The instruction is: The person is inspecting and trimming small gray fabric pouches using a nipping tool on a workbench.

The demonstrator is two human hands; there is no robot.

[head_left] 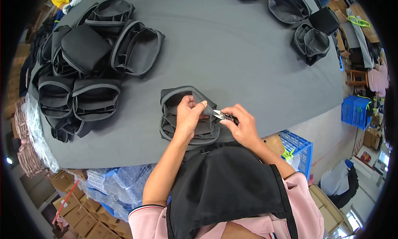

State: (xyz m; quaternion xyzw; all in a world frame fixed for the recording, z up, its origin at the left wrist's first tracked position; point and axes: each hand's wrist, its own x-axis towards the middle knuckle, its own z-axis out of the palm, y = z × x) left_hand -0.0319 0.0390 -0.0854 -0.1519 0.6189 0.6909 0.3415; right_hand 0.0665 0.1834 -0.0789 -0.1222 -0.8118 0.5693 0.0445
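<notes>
- The left hand [188, 114] is curled closed, pinching a strip of grey trim on the black fabric pouch [182, 129]; its forearm rises from the lower edge of the view, bare below a pink sleeve.
- The right hand [244, 125] is closed round small thread snips [223, 114], whose pale blades point left and meet the trim just beside the left fingers.
- The pouch lies flat on the grey table [232, 56], close to the table's near edge and directly in front of the person; its opening, edged in grey binding, faces away from them.
- A black apron [226, 189] hangs over the person's front, just below the pouch.
- To the left a pile of like pouches [83, 69] is heaped on the table, well apart from the hands.
- A smaller group of pouches [304, 25] sits at the far right of the table.
- Between the two heaps the table's middle is a broad bare stretch.
- Under the near edge, clear plastic bags [112, 185] and brown cardboard boxes [78, 216] crowd the lower left.
- A blue plastic crate [296, 145] stands just right of the right forearm; a second blue crate [355, 110] stands farther right, past the table's edge.
</notes>
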